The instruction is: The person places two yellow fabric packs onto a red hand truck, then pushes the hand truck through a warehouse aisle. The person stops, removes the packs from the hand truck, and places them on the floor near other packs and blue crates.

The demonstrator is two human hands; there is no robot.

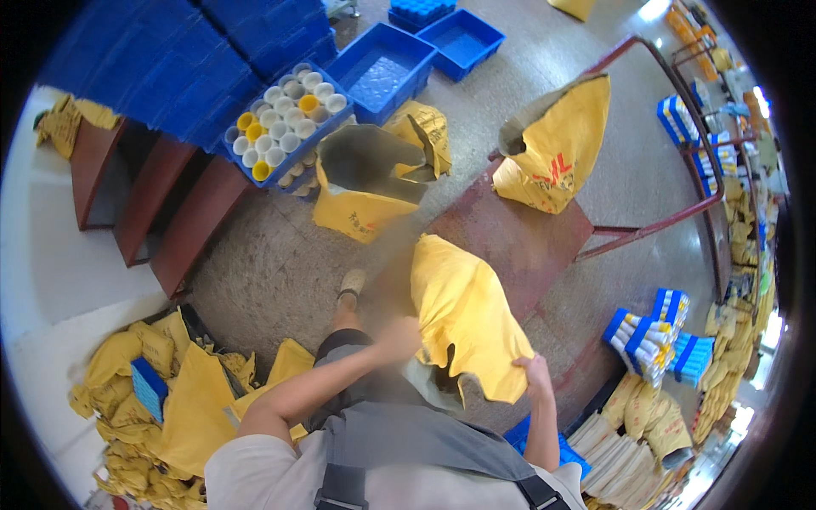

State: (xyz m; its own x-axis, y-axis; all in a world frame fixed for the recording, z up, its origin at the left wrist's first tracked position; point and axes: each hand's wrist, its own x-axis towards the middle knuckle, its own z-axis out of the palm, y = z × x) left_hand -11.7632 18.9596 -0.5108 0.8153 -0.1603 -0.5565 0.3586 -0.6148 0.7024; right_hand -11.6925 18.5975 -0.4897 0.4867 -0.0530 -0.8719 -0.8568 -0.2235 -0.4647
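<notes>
A large yellow woven sack (466,327) is held up by its near edge, gripped on both sides so that the rest of it hangs out over the dark red metal platform trolley (518,238). The left hand (399,336) is closed on the sack's left edge, though it is blurred and the single fingers cannot be told apart; the right hand (535,371) is clamped on the lower right corner, fingers curled into the cloth. Between the two hands a pale opening shows — the mouth seems to be held toward the body.

The sack looks limp and creased, apparently empty, its surface plain on the side seen.

On the trolley's far end a second yellow sack (552,144) stands open-mouthed; just left of the trolley a third open yellow sack (365,183) stands on the floor. Beyond that, further left of the trolley, a blue plastic crate of white and yellow tubes (285,119) rests — well apart from the hands.
</notes>
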